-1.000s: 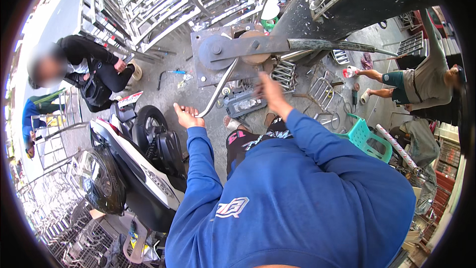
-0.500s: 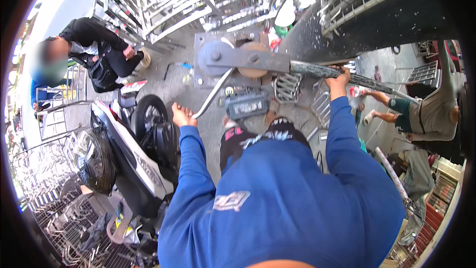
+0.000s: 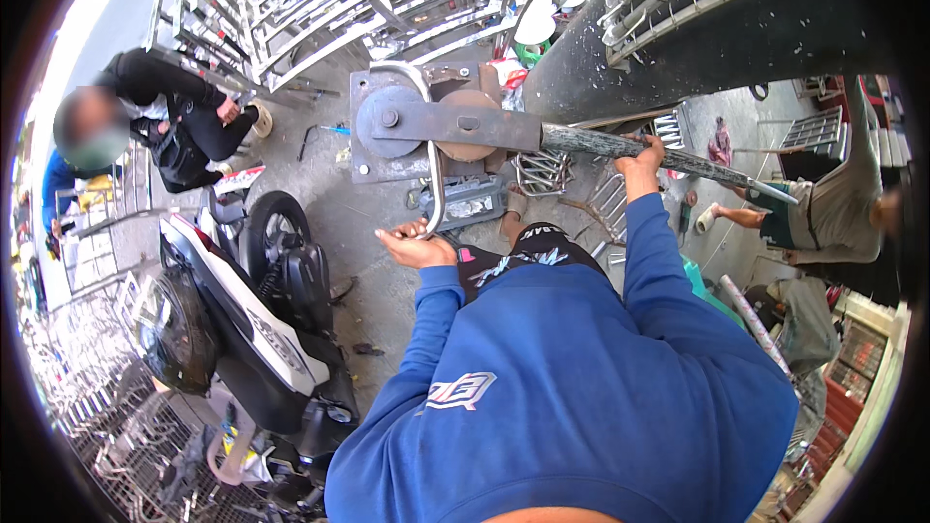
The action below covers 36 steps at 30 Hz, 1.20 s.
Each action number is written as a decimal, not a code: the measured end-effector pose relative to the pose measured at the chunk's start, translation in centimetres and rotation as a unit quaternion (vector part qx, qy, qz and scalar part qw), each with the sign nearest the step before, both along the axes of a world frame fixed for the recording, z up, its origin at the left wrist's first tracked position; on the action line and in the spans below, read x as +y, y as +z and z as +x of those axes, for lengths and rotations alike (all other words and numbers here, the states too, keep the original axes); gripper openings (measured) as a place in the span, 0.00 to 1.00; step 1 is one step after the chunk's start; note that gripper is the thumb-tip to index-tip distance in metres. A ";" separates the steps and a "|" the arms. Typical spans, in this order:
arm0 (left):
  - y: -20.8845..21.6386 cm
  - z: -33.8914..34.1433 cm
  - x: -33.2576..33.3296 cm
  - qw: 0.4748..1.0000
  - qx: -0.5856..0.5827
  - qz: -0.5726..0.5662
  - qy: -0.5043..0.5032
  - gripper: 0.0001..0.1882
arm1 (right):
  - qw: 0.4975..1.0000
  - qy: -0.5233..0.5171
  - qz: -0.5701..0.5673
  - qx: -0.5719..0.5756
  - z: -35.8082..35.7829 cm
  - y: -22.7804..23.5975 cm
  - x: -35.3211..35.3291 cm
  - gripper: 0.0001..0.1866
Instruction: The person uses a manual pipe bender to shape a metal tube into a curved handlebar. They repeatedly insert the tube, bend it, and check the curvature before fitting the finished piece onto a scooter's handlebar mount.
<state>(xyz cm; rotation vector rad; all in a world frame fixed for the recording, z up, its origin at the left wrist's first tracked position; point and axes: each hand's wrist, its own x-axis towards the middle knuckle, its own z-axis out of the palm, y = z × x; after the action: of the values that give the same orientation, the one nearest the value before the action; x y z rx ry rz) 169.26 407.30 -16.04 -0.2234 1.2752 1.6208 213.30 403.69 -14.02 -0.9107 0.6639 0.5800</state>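
A bent, silvery metal rod (image 3: 437, 192) passes through the bending tool, between its grey round wheel (image 3: 386, 126) and its brown roller (image 3: 469, 124). Its far end curves back to the left above the wheel. My left hand (image 3: 418, 244) is at the rod's near, hooked end, fingers loosely curled against it. My right hand (image 3: 641, 167) is wrapped round the worn lever bar (image 3: 591, 142), which runs from the tool's flat steel arm (image 3: 504, 126) out to the right. The tool sits on a square steel plate (image 3: 366, 167).
A grey toolbox (image 3: 465, 203) lies just behind my left hand. To the left stands a white and black motorcycle (image 3: 242, 305). A crouching person in black (image 3: 184, 116) is at the far left, another person (image 3: 823, 218) at the right near the lever's end. Metal frames (image 3: 320, 15) stack at the back.
The rod has swung to a steeper line, and its curved far part now shows beyond the wheel. My left hand has moved right and slightly nearer with it. The right hand still grips the lever.
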 end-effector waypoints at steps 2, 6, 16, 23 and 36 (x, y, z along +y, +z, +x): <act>1.0 1.5 -0.9 0.987 0.143 0.056 -0.039 0.21 | 1.000 0.019 -0.006 -0.024 0.9 -0.6 1.0 0.07; 3.0 2.7 -0.9 0.906 0.361 0.209 -0.075 0.18 | 0.994 0.096 0.047 -0.001 2.5 -1.5 2.5 0.05; 4.3 3.5 1.8 0.689 0.625 0.301 -0.210 0.14 | 0.995 0.092 -0.006 0.048 3.2 -0.4 5.4 0.07; 5.0 4.7 2.1 0.781 0.544 0.247 -0.181 0.20 | 0.995 0.090 -0.001 0.042 3.8 -2.1 5.1 0.07; 3.8 4.1 3.6 0.758 0.530 0.286 -0.249 0.22 | 0.989 0.120 -0.055 -0.072 3.1 -2.6 4.6 0.13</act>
<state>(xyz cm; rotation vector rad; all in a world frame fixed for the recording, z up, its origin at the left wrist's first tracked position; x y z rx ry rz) 173.33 410.88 -12.22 1.4967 1.3317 1.5514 216.36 408.29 -16.60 -1.1338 0.4621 0.6885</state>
